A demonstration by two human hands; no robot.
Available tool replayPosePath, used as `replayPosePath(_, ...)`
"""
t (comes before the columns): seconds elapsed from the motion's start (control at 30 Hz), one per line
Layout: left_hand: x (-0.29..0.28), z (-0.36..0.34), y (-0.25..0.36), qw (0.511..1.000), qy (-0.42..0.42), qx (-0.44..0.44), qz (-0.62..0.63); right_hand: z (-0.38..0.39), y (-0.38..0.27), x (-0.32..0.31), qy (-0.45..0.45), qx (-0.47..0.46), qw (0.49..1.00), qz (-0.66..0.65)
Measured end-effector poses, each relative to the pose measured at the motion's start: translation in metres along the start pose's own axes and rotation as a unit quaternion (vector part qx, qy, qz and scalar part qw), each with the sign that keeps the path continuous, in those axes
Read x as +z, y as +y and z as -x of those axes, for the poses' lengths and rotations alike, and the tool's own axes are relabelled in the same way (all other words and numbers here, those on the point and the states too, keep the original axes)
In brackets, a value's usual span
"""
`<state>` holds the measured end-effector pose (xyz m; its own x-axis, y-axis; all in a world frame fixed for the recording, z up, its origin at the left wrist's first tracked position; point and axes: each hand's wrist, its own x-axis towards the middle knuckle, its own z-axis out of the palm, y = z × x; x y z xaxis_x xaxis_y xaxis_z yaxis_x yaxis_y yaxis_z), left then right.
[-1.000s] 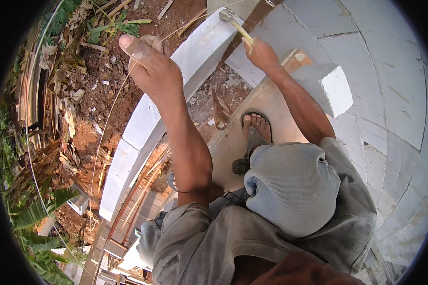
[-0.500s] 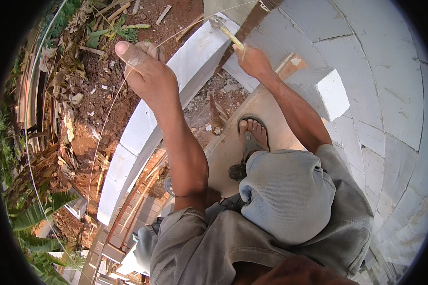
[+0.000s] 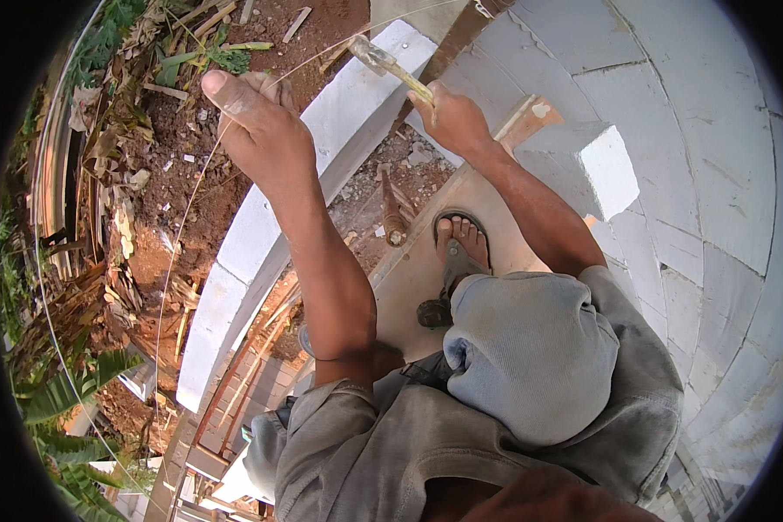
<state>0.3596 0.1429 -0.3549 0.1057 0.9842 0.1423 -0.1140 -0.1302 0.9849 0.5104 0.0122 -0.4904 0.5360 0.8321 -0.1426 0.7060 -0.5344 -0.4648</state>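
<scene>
My left hand (image 3: 265,130) is raised over the white block wall (image 3: 244,230), thumb up and fingers curled round a thin string (image 3: 183,217). The string runs down from this hand along the outer side of the wall, and also up and right toward the far end. In my right hand (image 3: 452,117) is a hammer (image 3: 391,65), gripped by its pale wooden handle. Its head hangs over the far part of the wall, pointing toward my left hand. A small dark spot shows on the wall's far end; I cannot make out what it is.
My sandalled foot (image 3: 463,244) stands on a wooden plank (image 3: 409,304). A large block wall (image 3: 679,148) rises on the right, with a white block (image 3: 607,172) jutting out. Red soil (image 3: 204,165), wood scraps and leaves lie on the left. A timber post (image 3: 461,39) stands beyond.
My right hand has moved left with the hammer, bringing its head closer to my left hand. My left hand has shifted slightly left with the string.
</scene>
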Motion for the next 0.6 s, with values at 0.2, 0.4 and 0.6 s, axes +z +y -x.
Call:
replayPosePath(0.2, -0.001, 0.006, 0.003, 1.000, -0.003, 0.003, 0.002, 0.011, 0.011, -0.016, 0.076, -0.090, 0.992, -0.049)
replayPosePath(0.4, -0.008, 0.009, -0.001, 0.999, -0.010, -0.035, -0.015, 0.009, 0.006, 0.013, -0.022, 0.018, 0.999, 0.017)
replayPosePath(0.6, -0.007, 0.005, 0.000, 1.000, -0.011, -0.004, -0.018, 0.021, -0.005, -0.022, 0.075, -0.076, 0.994, -0.035)
